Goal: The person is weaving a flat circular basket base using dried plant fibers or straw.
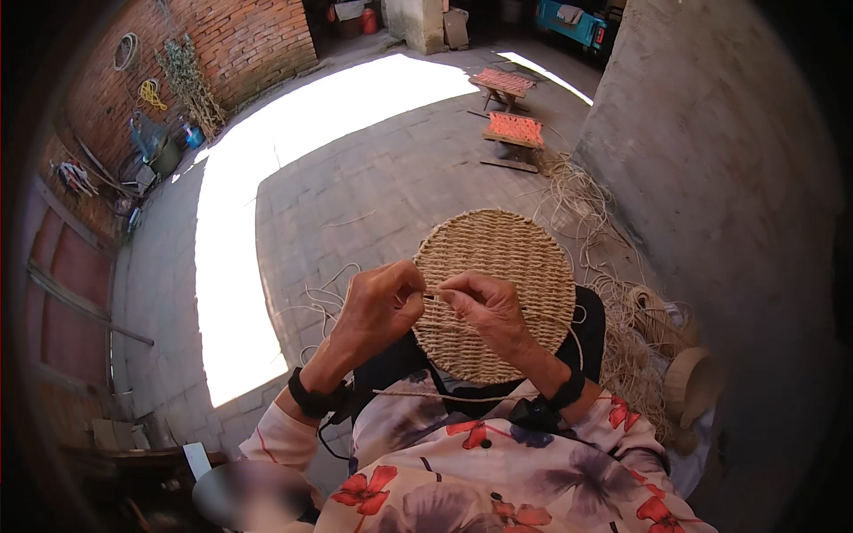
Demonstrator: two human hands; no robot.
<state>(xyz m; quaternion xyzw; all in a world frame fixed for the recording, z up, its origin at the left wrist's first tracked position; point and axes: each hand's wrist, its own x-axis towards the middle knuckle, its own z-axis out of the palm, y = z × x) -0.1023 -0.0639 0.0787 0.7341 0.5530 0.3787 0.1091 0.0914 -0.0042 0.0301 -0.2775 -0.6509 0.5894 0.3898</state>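
Note:
A round woven straw-coloured mat or seat (498, 242) rests on my lap, its surface a tight weave of twisted cord. Over its left part, my left hand (378, 306) is closed in a pinch, thumb against fingers. My right hand (490, 313) pinches from the other side, fingertips almost meeting those of the left. A short bit of pale cord (431, 290) shows between the two pinches, with a small dark spot by it that is too small to name. Another pale cord (444, 396) runs across my lap below the mat.
Loose cord (622, 329) lies heaped on the right, beside a coil and a pale rounded woven piece (691, 386). Two low stools with red woven tops (514, 130) stand ahead. A grey wall (711, 160) rises at right; sunlight brightens part of the paved floor (311, 213).

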